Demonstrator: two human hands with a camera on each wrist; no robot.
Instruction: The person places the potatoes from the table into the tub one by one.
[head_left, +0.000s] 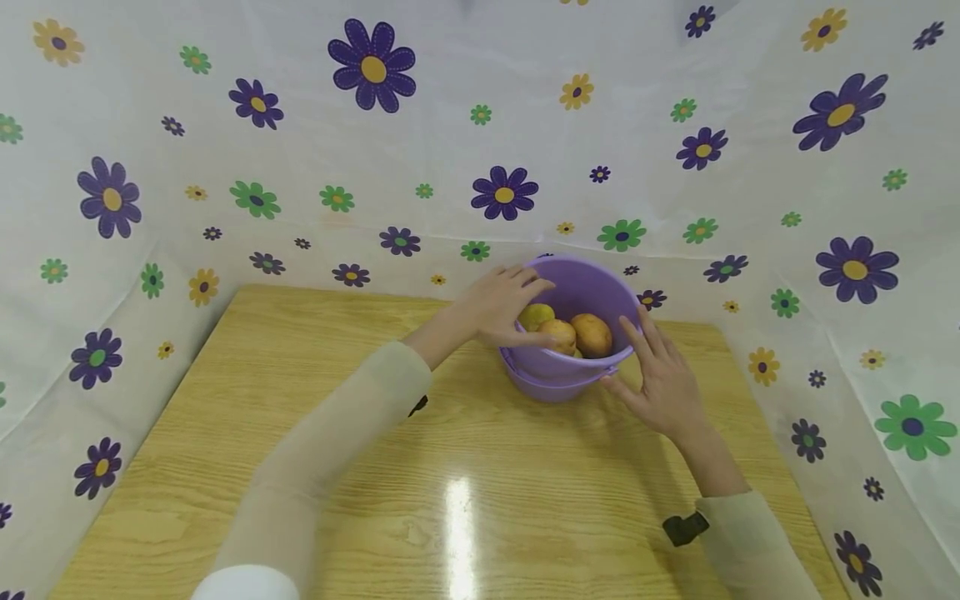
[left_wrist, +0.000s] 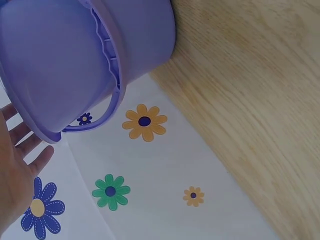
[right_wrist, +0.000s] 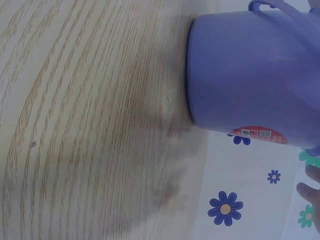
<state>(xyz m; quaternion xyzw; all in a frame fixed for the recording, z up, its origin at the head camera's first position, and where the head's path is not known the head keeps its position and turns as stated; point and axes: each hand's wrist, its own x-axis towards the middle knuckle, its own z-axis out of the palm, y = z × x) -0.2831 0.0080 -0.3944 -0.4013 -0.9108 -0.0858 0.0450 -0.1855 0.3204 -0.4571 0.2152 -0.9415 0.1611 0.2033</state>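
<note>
A purple bucket [head_left: 551,367] stands on the table near its far edge. Inside lie a brown potato [head_left: 592,337], a paler potato-like one [head_left: 557,335] and a yellow-green round fruit [head_left: 536,316]; anything beneath them is hidden. My left hand [head_left: 504,310] is at the bucket's left rim, fingers spread loosely over the opening. At the right rim is my right hand [head_left: 663,385], fingers extended along the outside. Neither hand visibly grips the bucket. The bucket's handle [left_wrist: 116,102] hangs down against its side in the left wrist view.
The wooden table [head_left: 390,517] reaches towards me in front of the bucket. A white flower-patterned sheet [head_left: 427,150] hangs behind and along both sides, close behind the bucket. A red label [right_wrist: 260,134] shows on the bucket's side.
</note>
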